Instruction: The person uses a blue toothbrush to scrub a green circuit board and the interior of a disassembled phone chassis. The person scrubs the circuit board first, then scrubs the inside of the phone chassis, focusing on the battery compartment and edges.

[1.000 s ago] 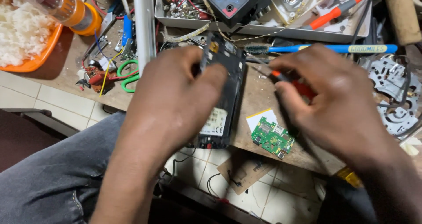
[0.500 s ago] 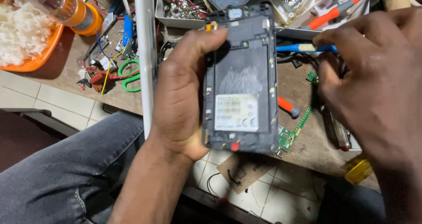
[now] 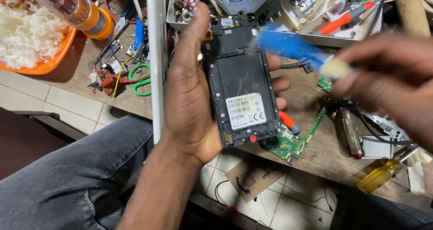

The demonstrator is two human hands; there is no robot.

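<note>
Currently we log one opened black phone frame [image 3: 241, 81], long axis upright, clasped in our left hand [image 3: 189, 94] above the counter [image 3: 315, 153]; our right hand [image 3: 388, 76], just right, pinches a blurred blue-handled brush [image 3: 288, 47].

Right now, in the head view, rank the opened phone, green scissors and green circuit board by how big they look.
1. opened phone, though it is held nearer the camera.
2. green scissors and green circuit board look alike; unranked.

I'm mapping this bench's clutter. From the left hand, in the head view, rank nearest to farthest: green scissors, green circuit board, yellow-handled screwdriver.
1. Green scissors, just left of the left hand.
2. Green circuit board, lower right, below the phone frame.
3. Yellow-handled screwdriver, far right by the bench edge.
</note>
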